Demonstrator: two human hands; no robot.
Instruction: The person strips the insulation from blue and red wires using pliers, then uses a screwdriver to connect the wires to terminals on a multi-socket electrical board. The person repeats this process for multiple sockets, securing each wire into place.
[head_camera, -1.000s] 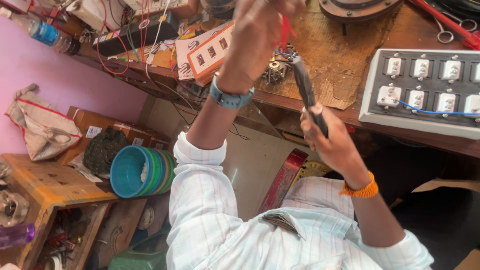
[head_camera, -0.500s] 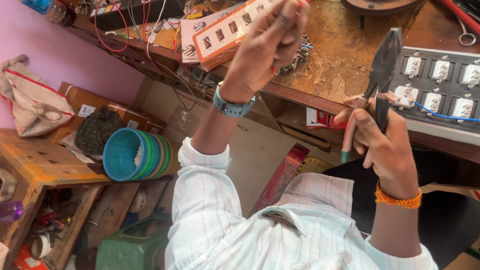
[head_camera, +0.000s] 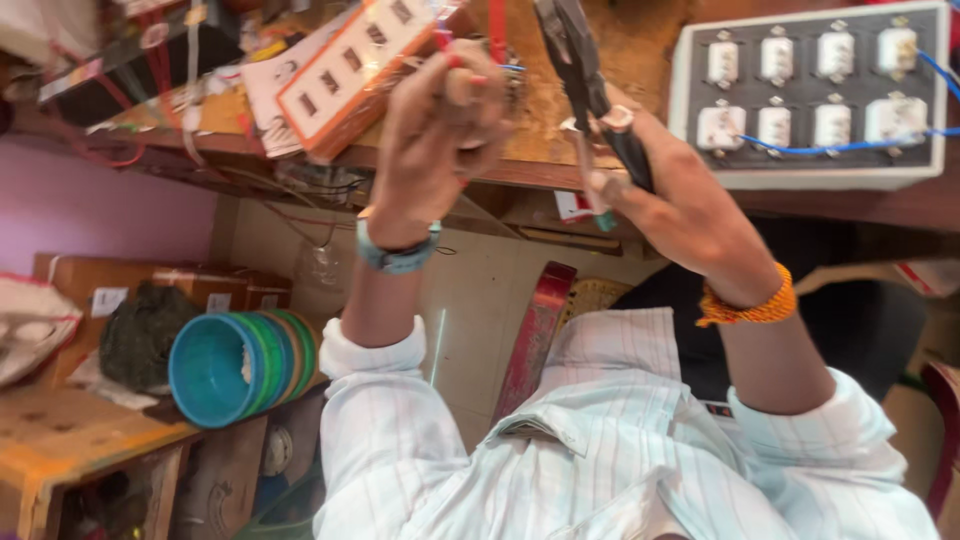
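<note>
Red wire (head_camera: 497, 30) is pinched up in your left hand (head_camera: 445, 135), fist closed tight around it over the edge of the wooden bench (head_camera: 640, 60), and your right hand (head_camera: 680, 205) is wrapped shut on the black-handled pliers (head_camera: 585, 75). Compared with half a second back, the pliers have swung in from the right and now sit just beside your left fist instead of hanging well apart over the white switch board (head_camera: 810, 95), which itself has slid further right in the view. The orange socket strip (head_camera: 360, 70) has also come down closer to your left knuckles. Your hands are nearly touching now. Hard bits: the plier tips run off the top edge, so no telling whether the nose is open or biting anything, and the wire's lower end is buried in your fingers. Whatever small part sits behind your left fist is mostly blocked. The blue stacked bowls (head_camera: 235, 365) down on the low shelf are roughly where they were.
</note>
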